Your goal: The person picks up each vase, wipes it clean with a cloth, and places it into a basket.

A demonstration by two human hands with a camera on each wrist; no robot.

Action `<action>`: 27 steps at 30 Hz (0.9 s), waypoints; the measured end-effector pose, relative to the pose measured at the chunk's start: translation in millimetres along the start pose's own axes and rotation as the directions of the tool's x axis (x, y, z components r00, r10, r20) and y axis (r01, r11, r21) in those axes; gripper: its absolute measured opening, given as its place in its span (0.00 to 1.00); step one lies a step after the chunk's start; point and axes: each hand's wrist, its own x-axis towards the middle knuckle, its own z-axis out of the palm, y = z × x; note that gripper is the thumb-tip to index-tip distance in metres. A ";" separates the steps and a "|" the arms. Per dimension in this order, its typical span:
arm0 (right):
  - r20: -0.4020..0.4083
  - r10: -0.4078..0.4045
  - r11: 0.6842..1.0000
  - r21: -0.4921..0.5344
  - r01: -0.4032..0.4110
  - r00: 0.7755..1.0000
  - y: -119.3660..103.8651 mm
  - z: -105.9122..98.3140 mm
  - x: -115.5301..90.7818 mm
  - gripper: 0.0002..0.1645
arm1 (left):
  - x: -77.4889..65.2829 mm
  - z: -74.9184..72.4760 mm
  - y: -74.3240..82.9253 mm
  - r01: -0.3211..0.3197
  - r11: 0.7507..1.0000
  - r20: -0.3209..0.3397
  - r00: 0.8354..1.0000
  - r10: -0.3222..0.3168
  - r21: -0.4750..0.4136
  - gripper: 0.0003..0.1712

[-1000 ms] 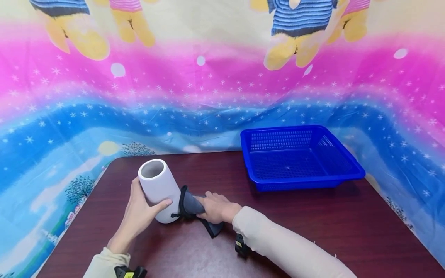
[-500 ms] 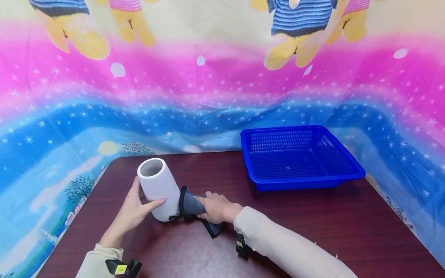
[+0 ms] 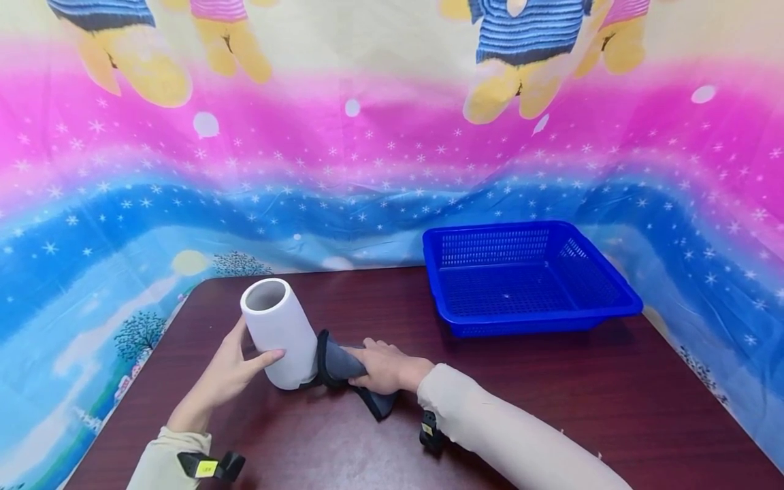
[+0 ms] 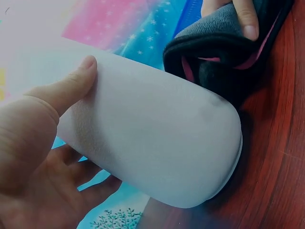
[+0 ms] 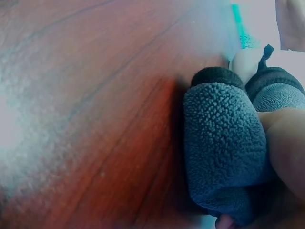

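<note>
A white vase (image 3: 286, 344) with a round open mouth leans to the left at the table's left side. My left hand (image 3: 222, 373) grips it, thumb on the near side and fingers around the far side, as the left wrist view shows on the vase's smooth wall (image 4: 157, 126). Against its lower right side lies a folded grey cloth (image 3: 339, 362) with black edging. My right hand (image 3: 387, 368) holds this cloth bunched up. Fleecy pile and a small black loop show on the cloth (image 5: 224, 133) in the right wrist view; pink shows inside its folds in the left wrist view.
A blue perforated plastic basket (image 3: 533, 320) stands at the back right of the dark red-brown wooden table (image 3: 551, 401). Behind the table hangs a colourful printed curtain (image 3: 367, 150). Black wrist cameras sit below both sleeves.
My left hand has shifted slightly left and slid a little on the vase, whose mouth has also moved slightly left. My right hand and the cloth have barely moved.
</note>
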 end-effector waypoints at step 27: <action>-0.186 -0.131 0.951 0.255 0.177 0.974 1.9 -47.7 -10.8 0.27 | 0.1 1.7 0.7 0.007 1.000 0.019 1.000 -0.006 -0.028 0.48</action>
